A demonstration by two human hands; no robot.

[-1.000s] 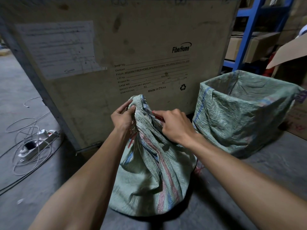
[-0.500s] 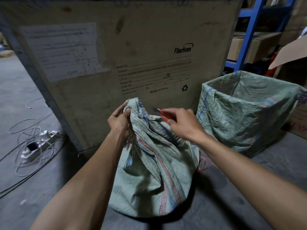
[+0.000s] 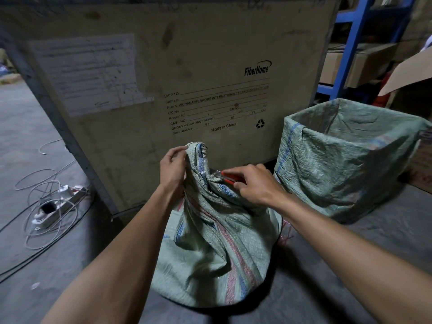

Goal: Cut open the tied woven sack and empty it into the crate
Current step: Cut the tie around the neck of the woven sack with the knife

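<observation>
A green woven sack (image 3: 215,249) with red and blue stripes stands on the floor in front of me, its neck bunched and twisted upward. My left hand (image 3: 173,167) grips the top of the neck from the left. My right hand (image 3: 254,183) holds a red-handled cutter (image 3: 224,177), its metal tip pointing left against the neck just below the bunched top. To the right stands a crate lined with green woven cloth (image 3: 346,160), its top open.
A big plywood shipping case (image 3: 187,78) rises right behind the sack. A power strip with tangled white cables (image 3: 53,204) lies on the concrete floor at the left. Blue shelving (image 3: 346,54) with cardboard boxes stands at the back right.
My right hand drew back from the neck to the right, and the red-handled cutter came into sight, its tip now at the neck. My left hand keeps its grip on the top.
</observation>
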